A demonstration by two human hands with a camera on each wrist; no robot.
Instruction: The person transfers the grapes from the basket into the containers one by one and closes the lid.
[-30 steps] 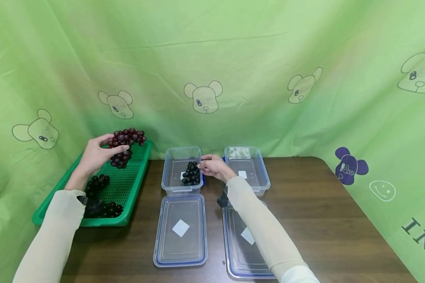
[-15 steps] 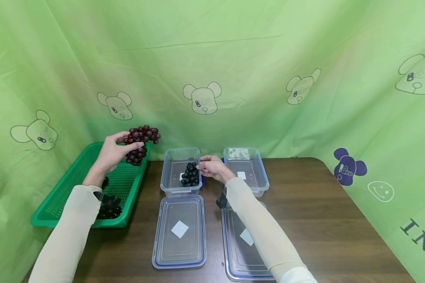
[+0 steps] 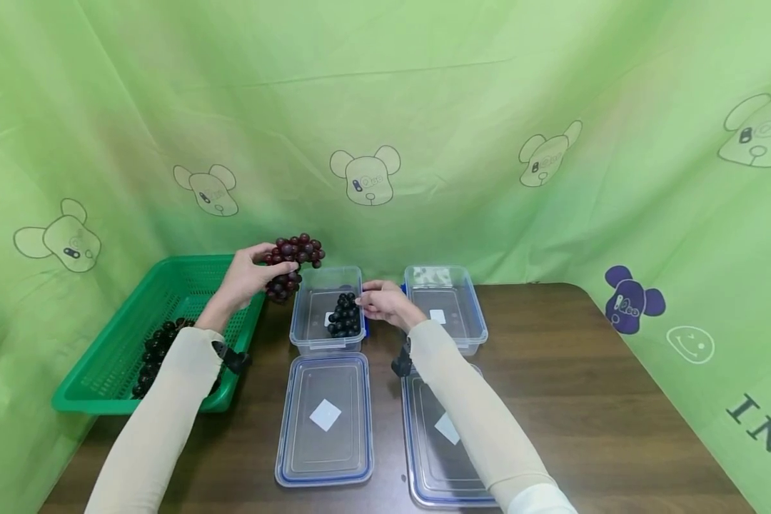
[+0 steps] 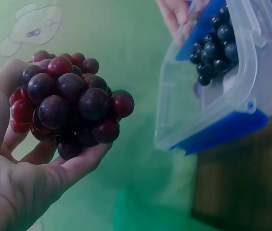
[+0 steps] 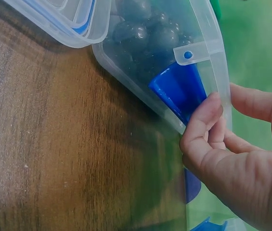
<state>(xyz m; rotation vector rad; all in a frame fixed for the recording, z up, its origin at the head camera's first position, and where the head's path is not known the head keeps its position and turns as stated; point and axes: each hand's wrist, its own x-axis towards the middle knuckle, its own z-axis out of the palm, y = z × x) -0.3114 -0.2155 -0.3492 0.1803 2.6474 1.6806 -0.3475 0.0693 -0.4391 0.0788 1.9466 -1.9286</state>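
My left hand (image 3: 244,280) holds a bunch of dark red grapes (image 3: 298,251) in the air, between the green basket and the left clear plastic container (image 3: 310,330). In the left wrist view, thumb and fingers wrap the underside and back of the red grapes (image 4: 71,98). A bunch of black grapes (image 3: 345,316) lies inside that container, against its right side. On that side my right hand (image 3: 388,303) pinches the container's wall. The right wrist view shows curled fingers outside beside a blue latch (image 5: 180,91), with the thumb at the rim.
More dark grapes (image 3: 157,353) lie in the green basket (image 3: 90,400) at left. A second clear container (image 3: 475,314) stands to the right. Two blue-edged lids (image 3: 324,457) (image 3: 450,485) lie in front, the right one partly under my forearm. A green curtain (image 3: 456,214) hangs behind.
My left hand has carried the red grapes rightward from above the green basket to beside the left container. The right hand stays at the container's side.
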